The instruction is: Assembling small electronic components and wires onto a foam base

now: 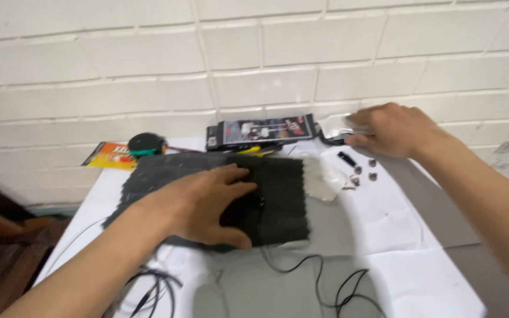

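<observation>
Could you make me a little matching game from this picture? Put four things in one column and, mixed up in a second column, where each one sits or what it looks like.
Things:
1. left hand
2. right hand
3. round green and black object
4. small metal pieces

Descriptions:
A. at the far left end of the table, beside an orange packet
B. lying flat on the dark fabric
C. loose on the white sheet, just below the right hand
D. on a silvery packet by the wall

Pairs: 1-B, 2-D, 3-A, 4-C

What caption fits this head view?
Left hand rests flat on dark fabric; right hand touches a silvery packet.
</observation>
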